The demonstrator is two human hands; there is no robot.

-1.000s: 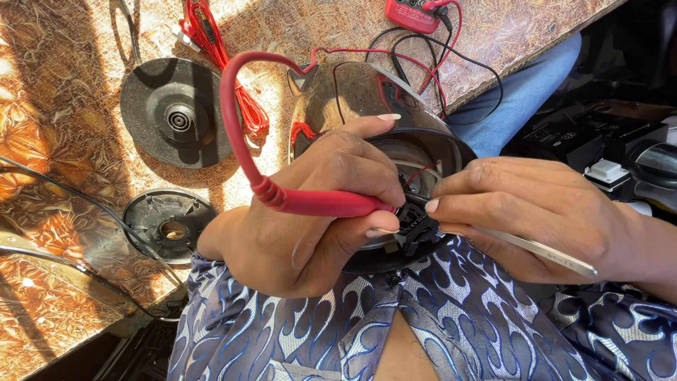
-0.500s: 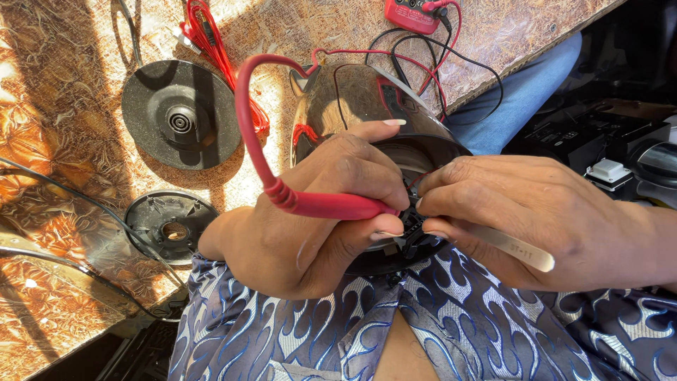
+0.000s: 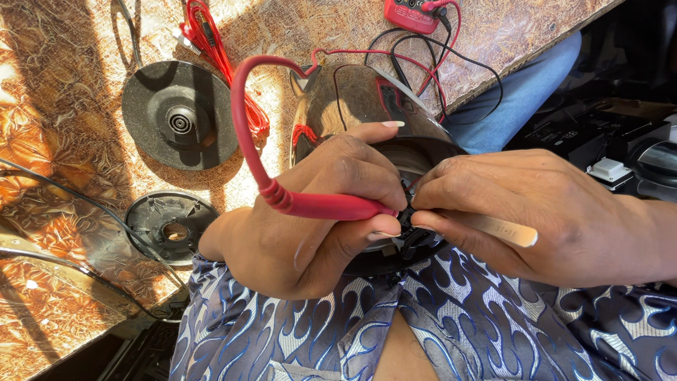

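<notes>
Fingers of the left hand [image 3: 310,219] are pinching a red test probe [image 3: 331,206], its tip pressing into the black terminal block [image 3: 409,222] — the right hand [image 3: 522,212] is closing thumb and forefinger on pale tweezers [image 3: 497,227] at the same spot. The upturned steel kettle [image 3: 352,106] is leaning against the person's lap, seemingly braced so both tools are meeting at its base, just beyond the fingertips.

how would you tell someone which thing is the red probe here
Start at the shiny kettle lying against the person's shirt. The left hand in front of it grips the red probe, a pen-like rod aimed at the kettle's black underside. Unlike the coiled red lead on the table, it has a thick stiff handle with its cable arching over the hand.
</notes>
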